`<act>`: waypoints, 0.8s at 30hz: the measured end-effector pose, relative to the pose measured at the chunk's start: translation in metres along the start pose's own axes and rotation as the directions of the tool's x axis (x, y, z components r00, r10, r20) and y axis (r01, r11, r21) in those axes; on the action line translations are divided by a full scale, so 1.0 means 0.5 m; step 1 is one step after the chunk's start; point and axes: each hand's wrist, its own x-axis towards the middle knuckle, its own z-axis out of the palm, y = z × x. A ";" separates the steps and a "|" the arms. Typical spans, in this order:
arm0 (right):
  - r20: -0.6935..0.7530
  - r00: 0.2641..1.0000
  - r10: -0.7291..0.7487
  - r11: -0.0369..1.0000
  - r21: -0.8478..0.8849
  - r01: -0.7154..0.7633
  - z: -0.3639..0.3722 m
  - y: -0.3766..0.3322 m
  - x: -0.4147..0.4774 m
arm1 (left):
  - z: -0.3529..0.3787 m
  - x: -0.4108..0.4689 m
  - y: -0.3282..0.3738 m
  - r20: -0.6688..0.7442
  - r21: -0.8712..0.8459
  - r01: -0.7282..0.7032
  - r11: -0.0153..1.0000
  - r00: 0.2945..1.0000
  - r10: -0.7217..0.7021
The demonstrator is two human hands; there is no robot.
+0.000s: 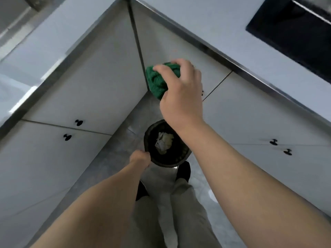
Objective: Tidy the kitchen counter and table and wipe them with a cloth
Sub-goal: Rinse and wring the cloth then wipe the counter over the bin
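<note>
Two hands busy down in the kitchen corner, cloth in one and bin in the other

Our right hand (180, 97) has its fingers curled round a bunched-up green cloth (156, 81), holding it in the air in front of where the two runs of white cabinet doors (100, 83) meet, below the edge of the pale counter (206, 24). Our left hand (140, 157) is lower down, fingers closed on the left rim of a small black bin (166, 164) over the grey floor (111, 163); we honestly can't tell if it's resting there or lifted a bit. Some crumpled pale rubbish (163, 143) lies inside it. The cloth is up above the bin, well apart from it. A black hob (290, 31) is set into the counter at the top right, black knobs (78, 122) are on the doors, and our dark shoes (183, 171) are just on our side of the bin.
</note>
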 end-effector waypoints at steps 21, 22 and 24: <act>0.322 0.943 0.084 0.996 -0.037 -0.077 0.271 0.220 -0.174 | 0.222 0.298 -0.054 0.071 -0.145 0.049 0.988 0.997 -0.039; 0.324 0.942 0.088 0.996 -0.030 -0.082 0.250 0.200 -0.167 | 0.198 0.247 -0.029 0.058 -0.145 0.019 0.989 0.998 -0.011; 0.315 0.947 0.070 0.998 -0.015 -0.069 0.197 0.153 -0.149 | 0.150 0.159 0.008 0.031 -0.108 -0.012 0.994 0.999 0.016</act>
